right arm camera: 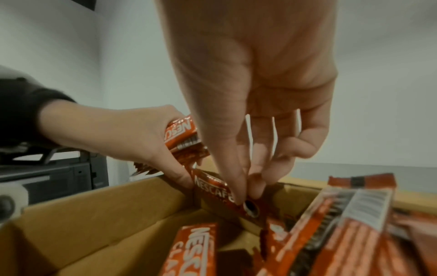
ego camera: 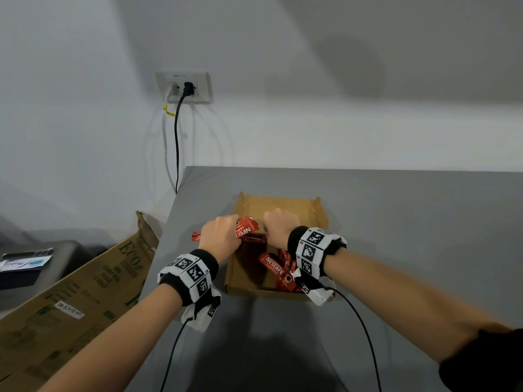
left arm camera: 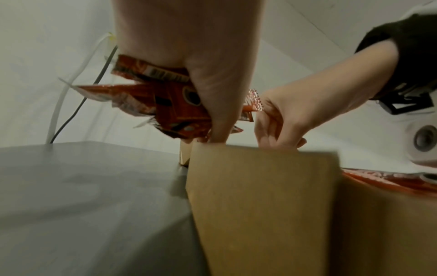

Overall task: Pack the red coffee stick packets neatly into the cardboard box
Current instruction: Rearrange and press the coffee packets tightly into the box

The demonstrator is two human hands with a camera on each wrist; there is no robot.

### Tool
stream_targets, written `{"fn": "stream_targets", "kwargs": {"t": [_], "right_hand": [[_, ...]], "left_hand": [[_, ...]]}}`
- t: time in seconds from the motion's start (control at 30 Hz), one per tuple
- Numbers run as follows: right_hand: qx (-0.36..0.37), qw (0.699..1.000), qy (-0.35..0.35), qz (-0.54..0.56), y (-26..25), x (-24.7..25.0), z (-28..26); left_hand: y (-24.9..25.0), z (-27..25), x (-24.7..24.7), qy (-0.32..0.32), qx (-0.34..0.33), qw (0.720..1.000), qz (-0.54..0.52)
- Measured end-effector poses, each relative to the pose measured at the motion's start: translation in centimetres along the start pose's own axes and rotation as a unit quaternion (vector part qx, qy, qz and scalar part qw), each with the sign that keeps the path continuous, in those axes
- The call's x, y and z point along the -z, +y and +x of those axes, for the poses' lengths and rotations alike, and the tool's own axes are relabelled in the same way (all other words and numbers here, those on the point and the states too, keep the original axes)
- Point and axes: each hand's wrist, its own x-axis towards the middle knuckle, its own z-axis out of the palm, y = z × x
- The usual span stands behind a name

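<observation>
Over box (ego camera: 321, 219) | left grip (ego camera: 219, 237) clutches packets (ego camera: 246, 227) crosswise | right grip (ego camera: 278, 226) pinches 1 packet (right arm camera: 222, 192)

Glossy foil packets (right arm camera: 196, 248); matt cardboard box (ego camera: 244, 274).

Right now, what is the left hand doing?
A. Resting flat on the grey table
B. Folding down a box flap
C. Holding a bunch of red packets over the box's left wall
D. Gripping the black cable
C: the left hand has its grip around a bunch of red packets above the left wall of the cardboard box, while the right hand pinches a single packet inside the box.
</observation>
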Motion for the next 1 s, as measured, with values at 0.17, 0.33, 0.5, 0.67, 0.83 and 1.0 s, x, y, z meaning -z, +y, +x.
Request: {"fn": "stream_targets", "kwargs": {"t": [0.17,0.33,0.5,0.67,0.83,1.0], "right_hand": [[0.018,0.998,0.004,-0.058,-0.8,0.1,0.1],[0.019,0.998,0.012,-0.064,-1.0,-0.1,0.2],[0.013,0.998,0.003,-0.062,-1.0,-0.2,0.3],[0.009,0.998,-0.017,-0.059,-0.7,0.2,0.4],[-0.009,0.999,-0.006,0.039,1.2,1.5,-0.1],[0.002,0.994,-0.027,0.102,1.9,0.0,-2.4]], "left_hand": [[-0.4,-0.1,0.0,-0.01,0.009,1.0,-0.027],[-0.4,0.2,-0.2,-0.014,0.015,1.0,-0.02],[0.1,0.3,0.0,-0.014,0.013,1.0,0.001],[0.0,0.1,0.2,-0.02,0.015,0.999,-0.023],[-0.8,-0.4,0.7,-0.024,0.066,0.992,-0.103],[-0.9,-1.1,0.5,-0.034,0.088,0.991,-0.092]]}}
